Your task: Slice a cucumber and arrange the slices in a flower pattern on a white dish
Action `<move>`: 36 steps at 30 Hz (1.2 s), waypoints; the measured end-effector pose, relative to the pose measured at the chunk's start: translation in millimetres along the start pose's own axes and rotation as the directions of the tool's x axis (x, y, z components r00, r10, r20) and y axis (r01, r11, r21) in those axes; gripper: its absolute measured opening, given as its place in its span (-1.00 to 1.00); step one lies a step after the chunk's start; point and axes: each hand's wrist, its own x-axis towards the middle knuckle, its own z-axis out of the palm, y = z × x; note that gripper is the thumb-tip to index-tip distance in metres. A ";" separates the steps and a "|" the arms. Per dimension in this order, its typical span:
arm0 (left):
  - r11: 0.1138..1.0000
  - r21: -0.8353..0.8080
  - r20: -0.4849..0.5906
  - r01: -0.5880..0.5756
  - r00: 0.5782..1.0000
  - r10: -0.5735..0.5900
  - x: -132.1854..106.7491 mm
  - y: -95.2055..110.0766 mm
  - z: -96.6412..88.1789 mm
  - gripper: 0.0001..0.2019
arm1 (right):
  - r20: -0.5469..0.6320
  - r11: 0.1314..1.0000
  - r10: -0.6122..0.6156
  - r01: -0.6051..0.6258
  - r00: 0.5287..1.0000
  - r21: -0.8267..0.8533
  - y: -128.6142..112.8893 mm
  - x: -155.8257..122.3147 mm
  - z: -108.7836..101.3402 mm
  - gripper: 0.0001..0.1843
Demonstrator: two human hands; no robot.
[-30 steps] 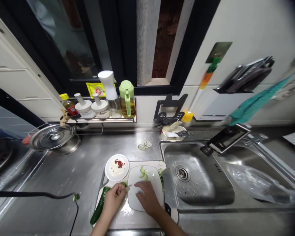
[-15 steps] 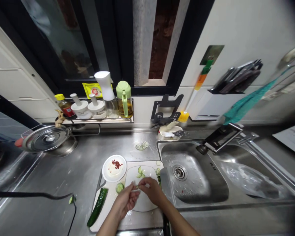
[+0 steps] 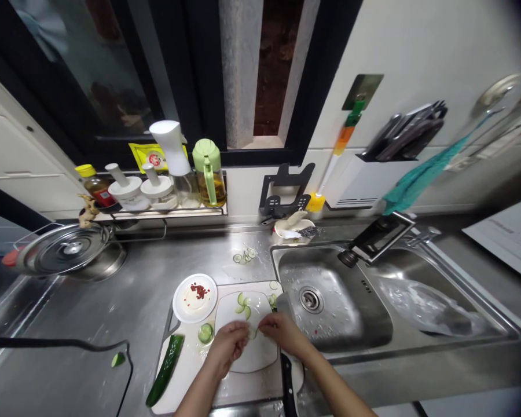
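Over a white square plate (image 3: pixel 254 356), my left hand (image 3: pixel 229 346) and my right hand (image 3: pixel 284 331) pinch a thin cucumber slice (image 3: pixel 255 333) between their fingertips. Several pale green cucumber slices (image 3: pixel 244 306) lie fanned on the far part of the plate, which rests on a cutting board (image 3: pixel 238 394). To the left on the board are a cut cucumber round (image 3: pixel 205 333) and a long dark cucumber (image 3: pixel 165 370). A round white plate (image 3: pixel 212 301) with red bits sits at the board's far left corner. A black-handled knife (image 3: pixel 287 382) lies at the right, its blade partly hidden by my right hand.
The sink (image 3: pixel 356 330) is right of the board. Loose cucumber slices (image 3: pixel 244 255) lie on the steel counter behind it. A lidded pot (image 3: pixel 73 255) stands at the left, near a cucumber end (image 3: pixel 118 359) and a black cable (image 3: pixel 69 346). Seasoning jars and an oil bottle (image 3: pixel 209 174) line the shelf.
My hands have moved slightly apart, the right one shifting right, with the thin slice between them. More of the knife handle shows now. The whole view has shifted a little.
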 end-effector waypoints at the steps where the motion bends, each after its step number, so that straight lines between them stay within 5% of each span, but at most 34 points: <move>1: 0.998 0.055 -0.006 -0.029 1.000 0.029 1.5 -1.7 1.7 -0.87 | -0.001 0.999 0.011 -0.011 1.000 -0.035 2.3 1.3 -1.4 -0.77; 8: 0.909 0.374 -0.064 -0.184 0.973 0.223 6.4 -5.8 12.9 -0.91 | -0.105 0.927 0.086 -0.118 0.991 -0.356 3.2 9.3 -10.0 -0.86; 13: 0.621 0.757 -0.042 -0.203 0.933 0.356 7.1 -7.4 19.3 -0.87 | -0.141 0.821 0.078 -0.144 0.987 -0.552 -4.4 10.9 -11.9 -0.87; 18: 0.514 0.843 -0.031 -0.155 0.942 0.335 7.3 -8.2 25.7 -0.86 | -0.114 0.752 0.047 -0.110 0.992 -0.650 -4.2 13.3 -9.0 -0.81; 26: 0.467 0.873 -0.028 -0.141 0.941 0.337 6.5 -8.9 28.2 -0.87 | -0.081 0.711 -0.018 -0.044 0.997 -0.702 0.9 11.5 -6.4 -0.81; 36: 0.494 0.855 -0.018 -0.159 0.942 0.335 2.6 -7.2 28.7 -0.80 | -0.236 0.753 0.002 -0.157 0.972 -0.639 12.2 -8.6 -14.8 -0.75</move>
